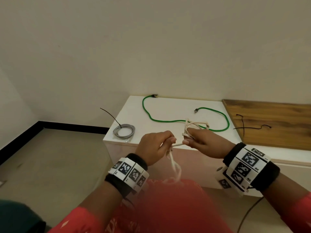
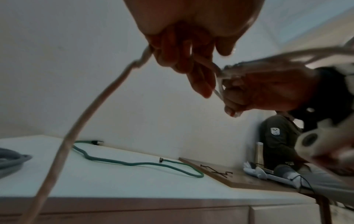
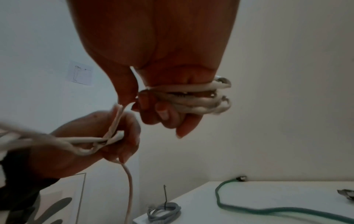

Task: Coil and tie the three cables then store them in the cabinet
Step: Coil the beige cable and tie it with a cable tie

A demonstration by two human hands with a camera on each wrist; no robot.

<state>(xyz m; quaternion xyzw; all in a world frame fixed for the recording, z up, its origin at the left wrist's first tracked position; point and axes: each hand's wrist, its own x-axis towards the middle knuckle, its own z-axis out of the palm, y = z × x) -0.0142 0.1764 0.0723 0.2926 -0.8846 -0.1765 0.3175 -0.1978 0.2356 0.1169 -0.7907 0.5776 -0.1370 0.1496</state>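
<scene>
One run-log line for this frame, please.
stage: coiling white cable | right hand: holds loops | left hand: feeds slack | grey cable: tied | green cable: loose on cabinet

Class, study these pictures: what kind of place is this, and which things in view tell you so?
Probably a plain indoor room, perhaps an office or workroom: bare pale wall, a low white cabinet beside a wooden board, and a floor edged by a black skirting.

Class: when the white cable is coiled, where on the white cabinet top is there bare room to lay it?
Free: the front strip of the cabinet top between the grey coil and the green cable, and inside the green cable's rear loop. Crowded: the right end and the wooden board with its black ties.
</scene>
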